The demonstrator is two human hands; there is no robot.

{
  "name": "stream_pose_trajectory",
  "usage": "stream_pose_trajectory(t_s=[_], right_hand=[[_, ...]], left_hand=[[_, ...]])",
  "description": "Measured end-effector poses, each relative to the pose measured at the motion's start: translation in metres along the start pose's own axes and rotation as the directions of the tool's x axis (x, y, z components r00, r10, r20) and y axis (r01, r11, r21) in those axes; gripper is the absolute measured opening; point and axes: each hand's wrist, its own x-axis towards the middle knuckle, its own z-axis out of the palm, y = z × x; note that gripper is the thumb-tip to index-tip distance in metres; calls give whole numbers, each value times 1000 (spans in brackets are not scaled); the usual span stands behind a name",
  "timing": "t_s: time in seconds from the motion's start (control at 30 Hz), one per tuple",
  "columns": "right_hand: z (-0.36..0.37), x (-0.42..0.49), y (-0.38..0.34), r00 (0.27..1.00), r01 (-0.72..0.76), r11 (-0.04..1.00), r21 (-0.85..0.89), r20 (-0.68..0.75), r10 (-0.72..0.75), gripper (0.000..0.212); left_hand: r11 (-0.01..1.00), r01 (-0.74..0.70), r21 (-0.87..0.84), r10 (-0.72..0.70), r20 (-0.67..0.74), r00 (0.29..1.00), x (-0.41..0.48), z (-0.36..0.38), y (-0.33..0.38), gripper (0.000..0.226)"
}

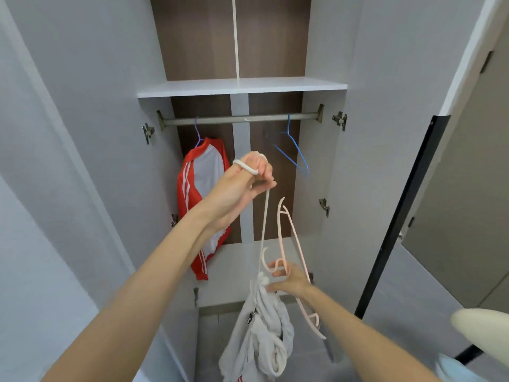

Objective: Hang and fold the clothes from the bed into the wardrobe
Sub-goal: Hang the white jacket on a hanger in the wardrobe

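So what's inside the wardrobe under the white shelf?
A metal rail carries a red-and-white jacket on a purple hanger and an empty blue hanger. The left hand and the grey garment hanging from it cover part of the back and the bottom.

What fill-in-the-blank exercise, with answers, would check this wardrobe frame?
1. The slim hanger bearing the red-and-white striped jacket on the metal wardrobe rail is coloured ___.
2. The thin blue wire hanger on that rail carries ___ garments.
3. The left hand holds up the crumpled light grey garment by its white ___.
4. The right hand holds curved plastic hangers coloured pale ___.
Missing words: purple; no; drawstring; pink.
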Motion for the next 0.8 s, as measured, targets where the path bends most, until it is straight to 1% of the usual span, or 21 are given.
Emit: stream_pose_trajectory(t_s=[0.07, 0.1, 0.17, 0.23, 0.27, 0.33, 0.37, 0.43, 0.5, 0.57, 0.6, 0.63, 0.67, 0.7, 0.73, 0.77, 0.8], right_hand=[[12, -8, 7, 999, 4, 997, -74, -41, -7, 21], [18, -13, 8, 999, 8, 993, -118, -44, -14, 18], [29, -23, 12, 999, 16, 983, -184, -33, -23, 24], [36, -33, 9, 997, 23, 971, -239, -65, -39, 29], [35, -38, 5, 993, 24, 974, -224, -110, -50, 29], [26, -46, -8, 980, 39, 993, -114, -188, -60, 23], [19, -50, -17, 977, 54, 997, -57, -202, -65, 22], [5, -58, -34, 975, 94, 996, 9, -205, -90, 27], [-5, -69, -49, 975, 122, 992, 41, -189, -112, 25], [-14, -78, -58, 977, 140, 988, 71, -174, -126, 23], [-20, -84, -63, 975, 151, 984, 90, -179, -133, 22], [-26, -89, -69, 971, 168, 978, 120, -191, -143, 20], [-34, -94, -76, 967, 190, 969, 156, -203, -156, 17], [-41, -100, -85, 963, 215, 959, 187, -206, -176, 13], [-48, -106, -96, 960, 241, 951, 195, -195, -203, 11], [-54, -113, -106, 956, 264, 948, 176, -176, -234, 11], [-58, -118, -115, 952, 286, 949, 133, -154, -265, 12]], left_hand=[[999, -26, -37, 26, -1, 1000, -15, 2, 18, 31], [998, -36, -46, 35, -10, 999, -23, 3, 24, 30], [998, -50, -31, 49, -17, 999, -38, 4, 32, 29], [998, -60, -9, 60, -9, 998, -54, 4, 35, 30], [998, -65, -10, 65, -12, 998, -62, 2, 35, 30], [997, -69, -14, 68, -57, 996, -75, -5, 32, 32], [998, -61, -9, 60, -93, 994, -82, -9, 30, 33], [999, -32, -15, 30, -152, 988, -94, -16, 22, 33], [999, -30, -40, 22, -177, 984, -103, -22, 15, 33], [999, -33, -20, 28, -223, 974, -110, -30, 9, 41], [1000, -25, -1, 24, -277, 961, -113, -36, 5, 46], [1000, 4, 25, 5, -355, 935, -116, -43, -2, 47], [996, 66, 67, -30, -442, 897, -120, -52, -12, 43], [980, 168, 110, -89, -512, 854, -125, -60, -24, 36], [942, 305, 140, -182, -551, 814, -132, -69, -39, 28], [873, 463, 152, -316, -547, 775, -139, -76, -54, 22], [768, 616, 175, -467, -504, 726, -146, -79, -68, 17]])
